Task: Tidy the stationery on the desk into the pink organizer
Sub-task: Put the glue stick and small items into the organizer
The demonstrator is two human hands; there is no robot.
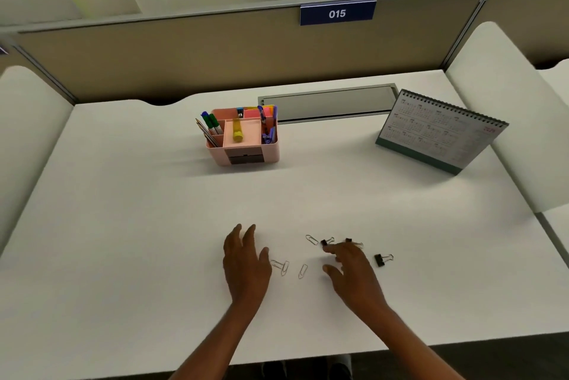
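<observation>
Head view.

Desk (123, 225): white. Organizer (271, 153) stands at the far centre, well away from both hands. It already holds green markers (212, 124) in the left slot, a yellow highlighter (237, 130) lying in the middle tray, and blue-purple items on the right. Judgement: long items are sorted, so only small loose items remain.

Remaining stationery sits near the front edge, between and around the hands:
- Paper clips: one (311, 239) far of centre, one (281, 267) just beside the left hand, one (303, 271) between the hands.
- Binder clips: one (324, 242) at the right hand's fingertips, one (349, 240) partly hidden behind that hand, one (381, 259) just to its right.

Left hand (246, 259): palm down, fingers straight and relaxed, holding nothing. Probably placed to corral the clips.

Right hand (354, 268): fingers loosely spread, thumb apart, nothing gripped. Its forefinger points at the nearest binder clip, but I cannot tell whether they are in contact. It looks set to pinch or sweep.

Calendar (440, 130): stands far right, not part of the job.

Risk: flat wire clips are hard to lift off a smooth top. Sliding them together first seems sensible.
</observation>
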